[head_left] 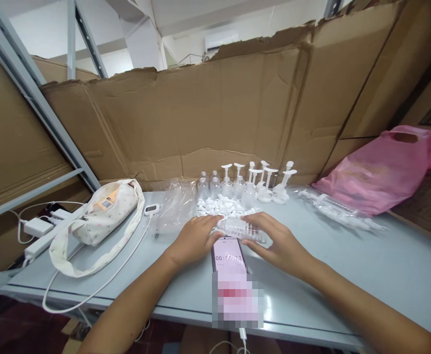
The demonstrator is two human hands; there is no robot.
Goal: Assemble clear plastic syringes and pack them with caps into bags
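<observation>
My left hand (195,238) and my right hand (277,241) rest on the grey table (348,275), one on each side of a heap of small clear bottles (243,228) lying flat. The fingers of both hands curve around the heap and touch it. Just below the hands lies a phone (229,256) showing a timer, its lower part blurred. Behind the heap are white caps (220,205), upright clear bottles (215,187) and white pump tops (270,184).
A cream floral bag (104,216) with a strap lies at left, beside white cables and a power strip (42,241). Clear plastic bags (174,206) lie behind. A pink plastic bag (381,169) sits at right. Cardboard sheets (218,113) wall the back.
</observation>
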